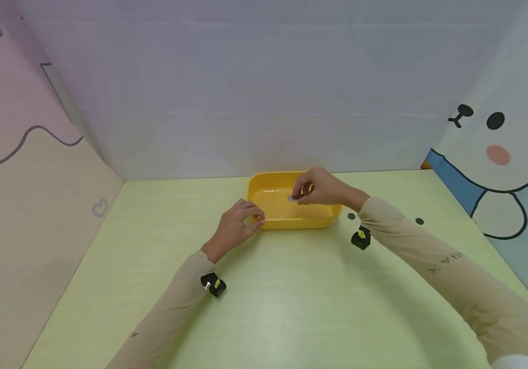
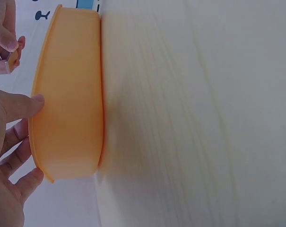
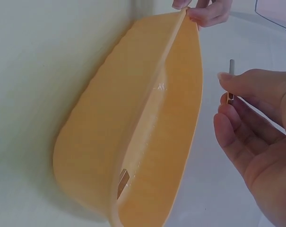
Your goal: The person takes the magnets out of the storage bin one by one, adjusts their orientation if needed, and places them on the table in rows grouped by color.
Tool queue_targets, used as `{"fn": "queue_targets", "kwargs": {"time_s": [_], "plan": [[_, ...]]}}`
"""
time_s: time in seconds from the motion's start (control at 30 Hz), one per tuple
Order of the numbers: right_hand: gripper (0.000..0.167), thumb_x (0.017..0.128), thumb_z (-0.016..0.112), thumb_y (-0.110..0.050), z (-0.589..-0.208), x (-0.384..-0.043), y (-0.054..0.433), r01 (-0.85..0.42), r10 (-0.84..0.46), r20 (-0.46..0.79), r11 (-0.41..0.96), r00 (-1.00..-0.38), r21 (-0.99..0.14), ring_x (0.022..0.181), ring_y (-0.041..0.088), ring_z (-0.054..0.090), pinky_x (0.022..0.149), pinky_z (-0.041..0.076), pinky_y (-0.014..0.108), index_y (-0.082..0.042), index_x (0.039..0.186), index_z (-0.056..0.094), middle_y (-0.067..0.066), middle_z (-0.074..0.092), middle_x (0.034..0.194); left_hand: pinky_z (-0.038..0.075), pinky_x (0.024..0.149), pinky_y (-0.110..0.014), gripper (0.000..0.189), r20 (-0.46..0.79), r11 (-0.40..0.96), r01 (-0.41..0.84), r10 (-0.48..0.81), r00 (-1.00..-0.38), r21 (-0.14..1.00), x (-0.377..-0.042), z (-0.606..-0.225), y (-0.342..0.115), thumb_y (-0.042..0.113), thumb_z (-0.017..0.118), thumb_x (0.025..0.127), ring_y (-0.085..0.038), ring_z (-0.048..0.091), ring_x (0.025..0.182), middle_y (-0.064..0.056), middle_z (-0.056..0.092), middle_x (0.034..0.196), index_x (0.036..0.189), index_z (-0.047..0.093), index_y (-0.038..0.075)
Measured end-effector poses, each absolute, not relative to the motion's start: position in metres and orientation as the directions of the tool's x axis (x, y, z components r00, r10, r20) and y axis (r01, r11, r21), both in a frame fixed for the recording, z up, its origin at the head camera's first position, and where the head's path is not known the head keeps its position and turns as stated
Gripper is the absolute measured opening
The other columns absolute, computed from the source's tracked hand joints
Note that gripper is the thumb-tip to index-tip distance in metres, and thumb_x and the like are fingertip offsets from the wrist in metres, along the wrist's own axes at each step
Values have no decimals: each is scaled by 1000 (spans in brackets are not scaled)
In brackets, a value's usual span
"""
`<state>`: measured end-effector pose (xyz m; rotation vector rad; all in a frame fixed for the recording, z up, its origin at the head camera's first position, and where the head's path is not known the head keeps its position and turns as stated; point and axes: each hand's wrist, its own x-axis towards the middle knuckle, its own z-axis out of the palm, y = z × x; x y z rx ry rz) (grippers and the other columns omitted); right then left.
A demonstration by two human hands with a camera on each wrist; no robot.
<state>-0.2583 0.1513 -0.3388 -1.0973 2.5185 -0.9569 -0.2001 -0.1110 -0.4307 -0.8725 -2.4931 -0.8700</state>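
A glossy yellow plastic basin (image 1: 300, 224) stands on the table near the back wall. My left hand (image 1: 240, 224) pinches its rim at the near left corner; in the left wrist view the thumb lies on the outer wall (image 2: 69, 94) and other fingers reach behind the rim. Over the basin, my right hand (image 1: 323, 187) pinches a small, thin, flat silvery piece (image 1: 292, 198) between thumb and fingers. Seen edge-on in the right wrist view, this piece (image 3: 231, 66) has a darker, gold-toned lower end. Inside the basin shows a small brown, silver-edged piece (image 3: 124, 182).
The pale green table (image 1: 268, 297) spreads out in front of the basin. A plain wall covering (image 1: 264, 92) rises right behind it, with printed cartoon panels at left and right. Black wrist cameras (image 1: 213, 284) hang by both sleeves.
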Motion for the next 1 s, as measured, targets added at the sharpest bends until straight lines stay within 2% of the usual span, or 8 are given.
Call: {"fn": "queue_targets", "kwargs": {"time_s": [0.47,1.0], "plan": [[11,78,77,-8,-336,-242,174,-533,-673,53,533,-737,-657,71,17,60,68,53,31,-8,87,72,1,67,85,49,69,-30,11,498,619,647,430,-753,445,-200,-430,-113,12,78,77,-14,53,84,3,65,89,83,69,13],[13,77,76,-3,-342,-230,197,-500,-645,61,525,-762,-689,75,18,61,69,54,32,-9,88,72,1,66,87,49,71,-29,11,480,625,634,427,-766,456,-199,-434,-117,13,78,78,-13,52,85,4,65,89,84,69,14]]}}
